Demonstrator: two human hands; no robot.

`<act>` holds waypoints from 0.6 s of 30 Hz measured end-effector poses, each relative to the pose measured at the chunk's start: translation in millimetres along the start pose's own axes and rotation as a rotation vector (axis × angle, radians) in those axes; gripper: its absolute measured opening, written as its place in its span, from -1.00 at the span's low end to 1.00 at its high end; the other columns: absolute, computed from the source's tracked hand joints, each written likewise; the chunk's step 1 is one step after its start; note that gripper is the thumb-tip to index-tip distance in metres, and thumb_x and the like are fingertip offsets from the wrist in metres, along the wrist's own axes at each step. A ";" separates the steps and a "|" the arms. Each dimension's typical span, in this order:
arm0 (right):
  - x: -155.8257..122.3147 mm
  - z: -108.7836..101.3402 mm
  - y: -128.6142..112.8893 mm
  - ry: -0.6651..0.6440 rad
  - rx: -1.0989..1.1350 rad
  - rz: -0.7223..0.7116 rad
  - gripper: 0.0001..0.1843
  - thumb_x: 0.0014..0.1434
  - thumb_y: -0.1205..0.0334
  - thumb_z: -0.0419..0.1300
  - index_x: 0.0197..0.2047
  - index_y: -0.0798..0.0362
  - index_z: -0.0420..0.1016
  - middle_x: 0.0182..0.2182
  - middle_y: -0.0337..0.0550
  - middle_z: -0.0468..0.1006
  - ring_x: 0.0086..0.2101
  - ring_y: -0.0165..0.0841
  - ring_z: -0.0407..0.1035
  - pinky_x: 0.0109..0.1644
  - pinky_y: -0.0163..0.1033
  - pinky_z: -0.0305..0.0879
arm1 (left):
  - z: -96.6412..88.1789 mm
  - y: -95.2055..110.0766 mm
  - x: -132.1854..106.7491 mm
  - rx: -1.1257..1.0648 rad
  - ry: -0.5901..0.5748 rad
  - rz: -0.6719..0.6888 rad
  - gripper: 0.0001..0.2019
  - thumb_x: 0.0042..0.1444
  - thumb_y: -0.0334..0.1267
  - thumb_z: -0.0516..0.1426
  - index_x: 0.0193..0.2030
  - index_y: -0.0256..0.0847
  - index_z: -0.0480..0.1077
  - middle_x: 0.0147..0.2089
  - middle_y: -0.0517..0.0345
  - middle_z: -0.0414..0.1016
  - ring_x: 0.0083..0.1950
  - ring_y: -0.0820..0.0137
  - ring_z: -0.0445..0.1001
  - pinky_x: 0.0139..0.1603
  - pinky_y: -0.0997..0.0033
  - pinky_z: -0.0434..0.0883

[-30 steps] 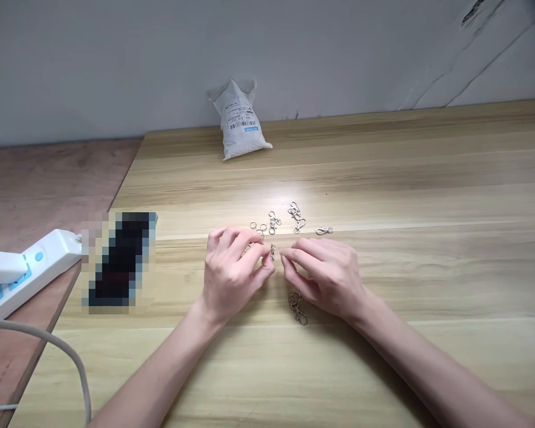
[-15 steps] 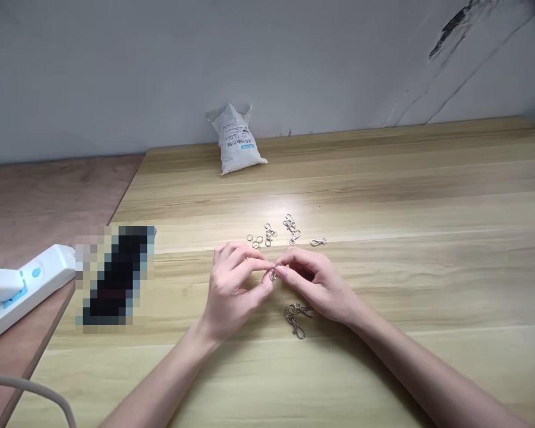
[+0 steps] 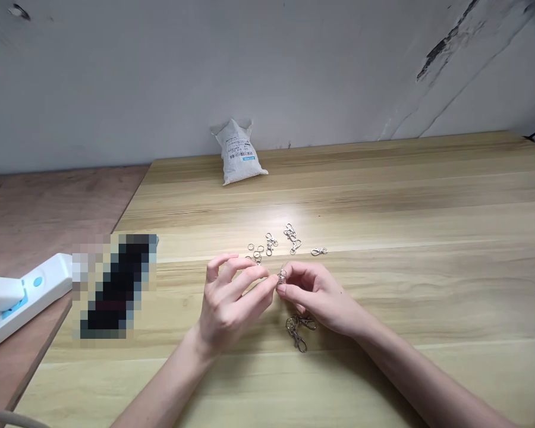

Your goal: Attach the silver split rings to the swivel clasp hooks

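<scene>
The left hand (image 3: 229, 300) and right hand (image 3: 317, 292) meet fingertip to fingertip just above the tabletop (image 3: 428, 238), both pinched closed on one small metal clasp (image 3: 282, 276). Loose clasps and rings (image 3: 271, 242) lie just beyond them. A joined bunch (image 3: 296, 330) sits by the right hand.

Left hand (image 3: 232, 303) and right hand (image 3: 318, 292) meet fingertip to fingertip, pinching a small metal clasp (image 3: 282, 276) above the worktop (image 3: 383, 238). Loose clasps (image 3: 289, 236) lie beyond; a white bag (image 3: 237, 153) stands at the wall.
</scene>
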State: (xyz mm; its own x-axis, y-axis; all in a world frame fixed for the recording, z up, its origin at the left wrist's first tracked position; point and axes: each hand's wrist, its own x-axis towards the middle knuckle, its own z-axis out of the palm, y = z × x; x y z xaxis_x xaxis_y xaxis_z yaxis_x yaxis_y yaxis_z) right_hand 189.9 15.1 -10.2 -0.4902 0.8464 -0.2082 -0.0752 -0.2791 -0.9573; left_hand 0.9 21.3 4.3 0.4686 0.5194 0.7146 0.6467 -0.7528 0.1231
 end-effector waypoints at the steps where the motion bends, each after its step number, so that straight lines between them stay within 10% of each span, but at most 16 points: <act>1: -0.3 -0.2 -0.1 -0.011 -0.043 -0.006 -0.81 0.20 0.16 0.18 -0.38 0.06 0.30 -0.57 -0.38 0.20 -0.57 -0.55 0.02 -0.52 -0.34 -0.03 | 0.1 0.5 0.1 -0.031 -0.004 -0.044 -0.79 0.00 -0.50 0.26 -0.26 -0.13 0.47 -0.33 0.25 0.59 -0.25 0.35 0.46 -0.01 0.16 0.22; 11: 1.6 -1.1 -0.5 0.155 -0.253 -0.135 -0.87 0.18 0.25 0.11 -0.40 0.04 0.27 -0.59 -0.39 0.20 -0.58 -0.53 0.04 -0.52 -0.35 0.00 | 1.8 -2.0 -0.9 -0.408 -0.099 -0.511 -0.92 0.13 -0.41 0.16 -0.35 -0.16 0.42 -0.29 0.21 0.47 -0.17 0.35 0.44 -0.04 0.21 0.23; 18: 0.8 -1.6 3.8 0.202 -0.237 -0.190 -0.85 0.23 0.22 0.10 -0.38 0.04 0.28 -0.58 -0.38 0.22 -0.58 -0.53 0.08 -0.49 -0.35 0.05 | 2.5 0.2 0.1 -0.209 -0.068 -0.334 -0.90 0.10 -0.46 0.17 -0.35 -0.19 0.41 -0.32 0.20 0.48 -0.25 0.38 0.42 -0.06 0.21 0.19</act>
State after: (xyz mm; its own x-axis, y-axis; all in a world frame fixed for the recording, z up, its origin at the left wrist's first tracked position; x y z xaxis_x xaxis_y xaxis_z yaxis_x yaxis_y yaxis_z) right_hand 190.7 15.5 -14.4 -0.3031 0.9523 -0.0350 0.0664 -0.0155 -0.9977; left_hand 2.6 22.2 2.7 0.2964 0.7696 0.5655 0.6369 -0.6005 0.4835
